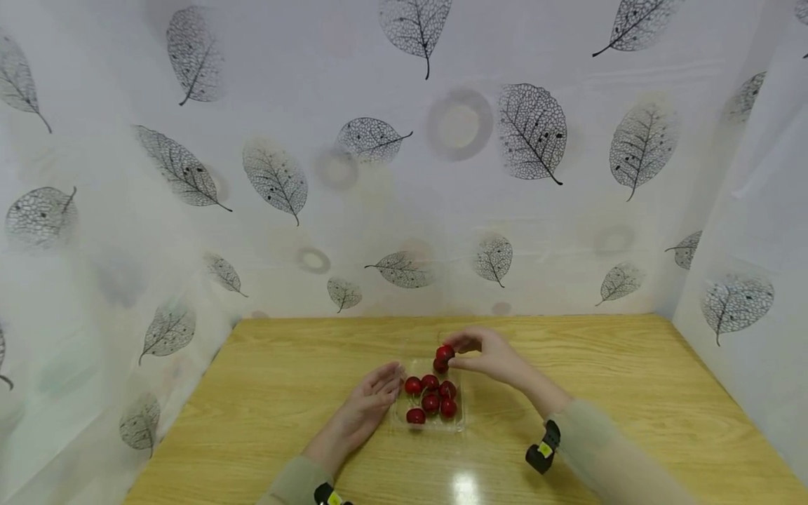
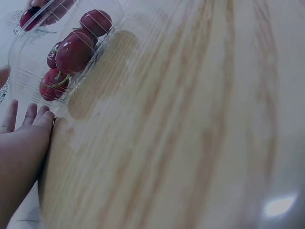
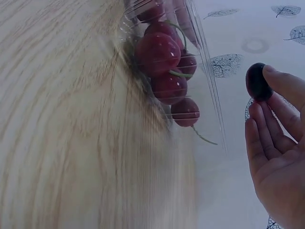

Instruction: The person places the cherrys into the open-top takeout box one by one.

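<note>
A clear plastic tray (image 1: 435, 428) holding several red cherries (image 1: 431, 401) sits on the wooden table (image 1: 631, 393). My left hand (image 1: 379, 389) lies flat beside the tray's left wall with straight fingers (image 2: 29, 117) touching it. My right hand (image 1: 463, 351) hovers over the tray's far end and pinches one cherry (image 1: 445, 353) between thumb and fingertips. In the right wrist view that cherry (image 3: 258, 81) looks dark against my fingertips (image 3: 279, 81), apart from the tray's cherries (image 3: 159, 52). In the left wrist view, cherries (image 2: 72, 51) lie inside the tray (image 2: 28, 71).
White leaf-printed sheets (image 1: 442, 175) wall in the table at the back and on both sides. Bare wood lies to the left, right and front of the tray. A black wrist camera (image 1: 543, 449) sits on my right forearm.
</note>
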`<state>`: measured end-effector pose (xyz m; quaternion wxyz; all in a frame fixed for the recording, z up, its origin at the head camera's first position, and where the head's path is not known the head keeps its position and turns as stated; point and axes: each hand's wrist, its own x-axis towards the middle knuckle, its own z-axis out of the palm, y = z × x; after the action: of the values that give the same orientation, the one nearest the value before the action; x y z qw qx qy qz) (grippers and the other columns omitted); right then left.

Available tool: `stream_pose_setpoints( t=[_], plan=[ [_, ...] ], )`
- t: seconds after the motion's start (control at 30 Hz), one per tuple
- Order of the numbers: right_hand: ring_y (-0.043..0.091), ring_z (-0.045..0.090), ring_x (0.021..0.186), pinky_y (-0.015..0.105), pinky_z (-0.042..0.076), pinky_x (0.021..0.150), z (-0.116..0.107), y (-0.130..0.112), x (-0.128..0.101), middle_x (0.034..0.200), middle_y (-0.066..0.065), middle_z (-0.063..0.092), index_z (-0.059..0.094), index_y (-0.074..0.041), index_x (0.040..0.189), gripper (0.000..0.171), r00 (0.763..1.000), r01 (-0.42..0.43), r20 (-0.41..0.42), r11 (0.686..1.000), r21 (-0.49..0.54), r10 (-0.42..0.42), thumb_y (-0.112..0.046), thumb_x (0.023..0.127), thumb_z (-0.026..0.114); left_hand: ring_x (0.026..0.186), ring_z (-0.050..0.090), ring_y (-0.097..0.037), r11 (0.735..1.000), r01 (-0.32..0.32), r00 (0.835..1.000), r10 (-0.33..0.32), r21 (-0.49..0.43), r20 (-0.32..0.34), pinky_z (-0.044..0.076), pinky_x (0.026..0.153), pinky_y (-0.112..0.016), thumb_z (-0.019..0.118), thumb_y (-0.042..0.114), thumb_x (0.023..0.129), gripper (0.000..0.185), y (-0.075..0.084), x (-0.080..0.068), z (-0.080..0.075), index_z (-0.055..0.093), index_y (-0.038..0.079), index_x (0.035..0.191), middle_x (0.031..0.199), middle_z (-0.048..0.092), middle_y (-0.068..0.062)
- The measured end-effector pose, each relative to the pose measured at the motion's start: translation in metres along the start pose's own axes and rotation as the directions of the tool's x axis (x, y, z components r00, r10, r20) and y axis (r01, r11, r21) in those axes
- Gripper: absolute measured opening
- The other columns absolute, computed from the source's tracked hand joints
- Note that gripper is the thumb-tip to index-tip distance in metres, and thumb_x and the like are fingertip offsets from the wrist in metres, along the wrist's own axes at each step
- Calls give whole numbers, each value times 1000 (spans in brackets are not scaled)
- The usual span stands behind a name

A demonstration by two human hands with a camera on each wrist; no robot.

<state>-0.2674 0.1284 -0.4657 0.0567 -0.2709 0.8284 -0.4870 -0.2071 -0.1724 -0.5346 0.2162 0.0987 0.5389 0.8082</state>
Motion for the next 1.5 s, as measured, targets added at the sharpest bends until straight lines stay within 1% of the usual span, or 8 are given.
stream_pose_setpoints(
  t=[0.13,0.37,0.47,0.7,0.87,1.1,1.33,1.5],
  plan=[
    [22,73,100,30,62,92,9,3,6,113,18,78,73,3,124,37,1000,16,10,1000,23,-16,-12,92,82,149,40,-12,1000,-2,1000,2,0,-8,41,119,-14,48,-5,104,73,-1,0,-1,8,-9,165,175,8,-29],
    [15,73,96,44,65,94,21,4,9,109,18,78,73,4,120,35,999,46,21,998,41,-46,-9,89,82,146,42,-9,1000,13,1000,-13,-1,-21,41,119,-14,46,-6,103,73,-2,2,-2,10,-7,166,176,11,-26],
    [14,72,96,47,64,94,24,3,9,109,17,78,73,5,120,35,998,60,14,998,32,-61,-9,89,83,144,43,-7,1000,18,999,-18,-2,-27,42,118,-14,46,-6,103,72,-2,2,-2,10,-7,166,176,11,-26],
    [25,73,99,45,64,94,29,5,10,111,18,77,73,3,119,36,996,89,23,996,-14,-89,-5,86,84,146,42,-9,1000,16,1000,-16,1,-24,41,119,-14,49,-5,104,73,-1,2,-2,10,-8,166,176,11,-26],
    [24,73,98,41,65,92,32,6,10,109,15,77,74,2,118,34,993,115,28,990,-82,-113,-3,85,84,147,41,-10,1000,6,1000,-6,-4,-12,40,120,-14,50,-4,104,74,-1,1,-2,8,-9,166,176,9,-28],
    [25,73,100,43,64,95,34,4,9,109,12,77,73,1,120,34,996,91,30,992,-87,-88,-1,87,81,147,41,-10,1000,8,1000,-8,1,-15,41,119,-14,49,-4,104,74,-1,2,-1,8,-9,165,175,9,-29],
    [25,73,99,42,64,93,36,3,9,107,11,77,73,3,119,33,992,123,35,984,-132,-119,0,87,81,153,35,-16,1000,22,999,-22,-7,-30,42,119,-14,48,-6,103,73,-1,2,-1,10,-8,166,176,10,-27],
    [26,73,100,43,64,94,36,2,7,109,11,76,73,2,120,33,994,109,34,985,-133,-105,-1,88,81,153,36,-16,1000,25,999,-25,0,-32,42,119,-14,48,-5,103,73,0,1,0,10,-8,166,176,10,-27]
  ],
)
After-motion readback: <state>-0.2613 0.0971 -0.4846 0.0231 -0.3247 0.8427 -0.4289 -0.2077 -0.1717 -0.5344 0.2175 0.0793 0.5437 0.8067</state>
